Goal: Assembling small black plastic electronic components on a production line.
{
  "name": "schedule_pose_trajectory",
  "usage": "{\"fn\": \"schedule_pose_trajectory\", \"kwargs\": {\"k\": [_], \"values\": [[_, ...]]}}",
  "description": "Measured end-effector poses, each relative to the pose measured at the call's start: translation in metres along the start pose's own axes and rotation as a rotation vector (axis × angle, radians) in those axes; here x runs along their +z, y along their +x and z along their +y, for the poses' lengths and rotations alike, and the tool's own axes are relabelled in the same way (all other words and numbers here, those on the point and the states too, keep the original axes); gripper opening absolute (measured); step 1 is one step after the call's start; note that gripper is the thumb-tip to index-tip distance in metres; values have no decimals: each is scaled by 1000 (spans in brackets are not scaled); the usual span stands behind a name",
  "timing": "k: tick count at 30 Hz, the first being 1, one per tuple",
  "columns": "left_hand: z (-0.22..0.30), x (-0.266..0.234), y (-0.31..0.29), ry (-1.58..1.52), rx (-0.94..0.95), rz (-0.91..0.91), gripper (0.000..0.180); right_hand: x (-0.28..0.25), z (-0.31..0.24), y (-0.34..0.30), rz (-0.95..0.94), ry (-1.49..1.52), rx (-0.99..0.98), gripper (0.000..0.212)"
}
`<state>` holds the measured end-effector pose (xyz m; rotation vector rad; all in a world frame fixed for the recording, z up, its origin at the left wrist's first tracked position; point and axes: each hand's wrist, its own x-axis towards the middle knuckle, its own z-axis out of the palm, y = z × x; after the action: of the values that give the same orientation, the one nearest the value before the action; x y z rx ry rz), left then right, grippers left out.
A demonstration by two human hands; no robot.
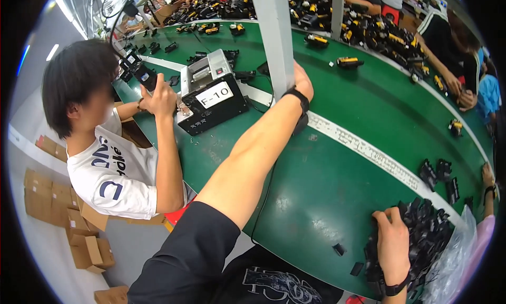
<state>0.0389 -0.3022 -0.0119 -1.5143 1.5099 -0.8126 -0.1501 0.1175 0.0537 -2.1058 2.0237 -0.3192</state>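
Note:
My left arm stretches forward across the green table, and my left hand (302,82) is beside the lower end of a white post (275,38). The post hides its fingers, so I cannot tell whether it grips anything. A black band circles that wrist. At the lower right, my right hand (392,243) rests on the left side of a heap of small black plastic parts (421,241). Its fingers are bent and slightly apart, with no part visibly held. Two loose black pieces, one of them a small black part (339,248), lie to the left of the heap.
A black and silver box machine (213,101) stands at left, beside a co-worker (110,162) holding a black device (143,75). A white strip (363,148) divides the green surface. Yellow-black units (387,40) pile up beyond. Clear plastic (453,267) lies right of the heap.

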Motion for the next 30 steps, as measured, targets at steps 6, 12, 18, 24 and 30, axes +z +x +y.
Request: {"fn": "schedule_pose_trajectory", "kwargs": {"k": [6, 12, 18, 24, 30], "values": [[-46, 24, -5, -468, 26, -13, 75, 7, -5, 11, 40, 9, -66, 29], [-45, 13, -15, -274, 174, 81, 60, 11, 3, 6, 66, -74, -26, 27], [-25, 40, -5, -221, 57, 519, 47, 15, -2, 6, 84, -121, -65, 27], [-12, 12, -53, -688, 193, 981, 47, 12, 1, 13, 11, -99, -68, 25], [8, -13, -167, -1022, 482, 1182, 37, 6, 3, 20, 34, -43, -20, 32]]}}
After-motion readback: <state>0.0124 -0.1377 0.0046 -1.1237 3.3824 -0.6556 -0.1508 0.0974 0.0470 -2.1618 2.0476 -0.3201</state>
